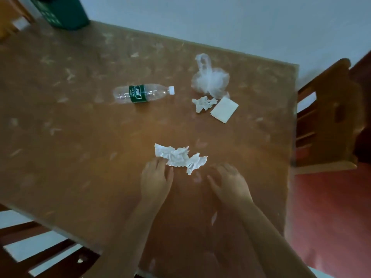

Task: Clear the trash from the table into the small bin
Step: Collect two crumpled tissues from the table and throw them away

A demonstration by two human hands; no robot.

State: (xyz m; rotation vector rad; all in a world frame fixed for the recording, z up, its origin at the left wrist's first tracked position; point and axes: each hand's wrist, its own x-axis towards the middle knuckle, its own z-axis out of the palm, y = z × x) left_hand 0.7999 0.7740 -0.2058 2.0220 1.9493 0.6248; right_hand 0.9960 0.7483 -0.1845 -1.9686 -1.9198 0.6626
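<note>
My left hand rests on the desk with its fingers just touching the near-left corner of the crumpled paper. They lie loosely curled over that edge, not yet pinched on it, so I hold nothing. My right hand hovers just beside the paper's right end, fingers bent and apart, also empty and not touching it as far as I can tell.

The paper lies directly ahead of both hands, its long axis running left to right across my reach, slightly lower on the right. So both ends are within reach, but my left hand is the nearer one and already in contact. I judge the next move to be closing the left fingers on that corner, or gathering the paper from both ends.

Farther off lie the empty water bottle, on its side with the cap pointing right, a clear plastic bag, a smaller paper wad and a flat white card. The green bin stands at the far left corner, well apart from the paper, on my left side.
</note>
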